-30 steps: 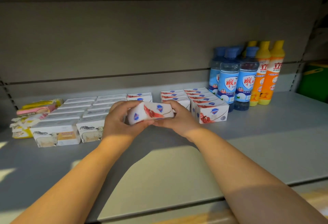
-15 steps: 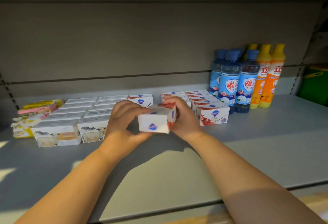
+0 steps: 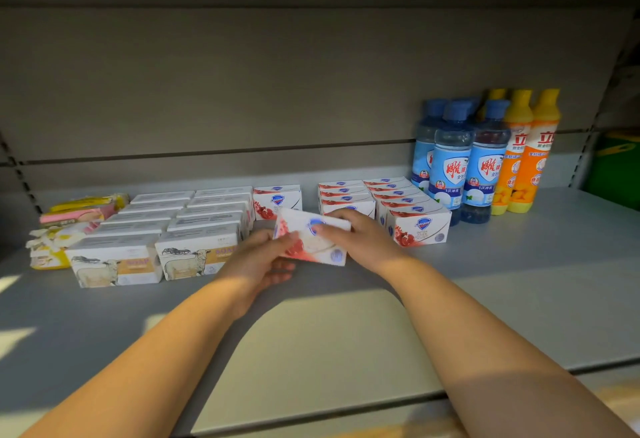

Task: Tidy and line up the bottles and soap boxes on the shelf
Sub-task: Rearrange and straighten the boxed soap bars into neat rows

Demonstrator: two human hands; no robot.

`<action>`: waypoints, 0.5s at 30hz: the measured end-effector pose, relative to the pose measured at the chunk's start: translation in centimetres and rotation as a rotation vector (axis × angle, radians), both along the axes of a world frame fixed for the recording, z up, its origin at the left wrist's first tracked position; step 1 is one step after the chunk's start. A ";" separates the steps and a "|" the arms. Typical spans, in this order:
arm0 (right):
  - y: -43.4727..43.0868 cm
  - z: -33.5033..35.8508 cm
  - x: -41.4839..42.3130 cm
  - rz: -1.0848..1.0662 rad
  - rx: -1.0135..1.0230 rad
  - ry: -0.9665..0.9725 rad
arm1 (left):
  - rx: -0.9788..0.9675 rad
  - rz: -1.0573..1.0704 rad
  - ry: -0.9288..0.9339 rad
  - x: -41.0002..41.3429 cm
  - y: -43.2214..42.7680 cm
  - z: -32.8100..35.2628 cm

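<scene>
shelf (image 3: 346,351): grey and flat. The front part is crossed by a bright patch of light and by the shadows of both forearms.
left hand (image 3: 258,262): curled round the lower left end of the held soap box (image 3: 313,240). The thumb is laid on the front face and the fingers are tucked beneath.
right hand (image 3: 363,238): closed over the top right end of the same box. The thumb is seen on the front face and the fingers are wrapped over the upper edge.
held soap box: white, with red fruit print and a blue shield logo. It is gripped between both hands, tilted and blurred. Contact with the shelf cannot be told.
box position: held over the gap between the two groups of boxes, in front of the lone soap box (image 3: 277,200).
sheep-print soap boxes (image 3: 197,254): two rows are laid front to back, left of the hands, with the front pair set just beside each other.
red-and-white soap boxes (image 3: 419,228): two rows are laid front to back, right of the hands. The left row's front box is partly hidden by the right hand.
lone soap box: same print, stood at the back of the gap, just beside the sheep-print rows.
packets (image 3: 79,210): yellow and pink, piled loosely at far left.
blue bottles (image 3: 450,163): upright and clustered close, behind and right of the red-and-white rows.
orange bottles (image 3: 531,157): upright with yellow caps, just right of the blue ones.
back panel (image 3: 242,91): plain grey.
green object (image 3: 616,167): seen at the far right edge. Its kind cannot be told.
</scene>
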State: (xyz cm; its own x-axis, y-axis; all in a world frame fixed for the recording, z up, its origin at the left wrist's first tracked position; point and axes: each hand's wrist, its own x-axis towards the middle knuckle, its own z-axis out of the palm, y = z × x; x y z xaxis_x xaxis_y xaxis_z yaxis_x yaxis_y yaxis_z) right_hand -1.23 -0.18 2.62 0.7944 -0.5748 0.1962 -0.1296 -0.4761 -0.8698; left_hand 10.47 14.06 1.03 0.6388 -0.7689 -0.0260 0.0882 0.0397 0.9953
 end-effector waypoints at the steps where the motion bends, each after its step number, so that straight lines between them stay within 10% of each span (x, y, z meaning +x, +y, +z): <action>1: -0.2 -0.2 0.0 -0.012 -0.091 0.067 | 0.012 0.024 -0.078 0.1 -0.1 -0.2; 10: -1.0 0.6 -1.0 0.023 -0.467 0.313 | 0.446 -0.182 -1.165 1.4 0.4 -1.6; 15: -1.6 1.4 -1.7 -0.160 -0.694 0.376 | 0.762 -0.199 -1.257 1.7 0.0 -2.3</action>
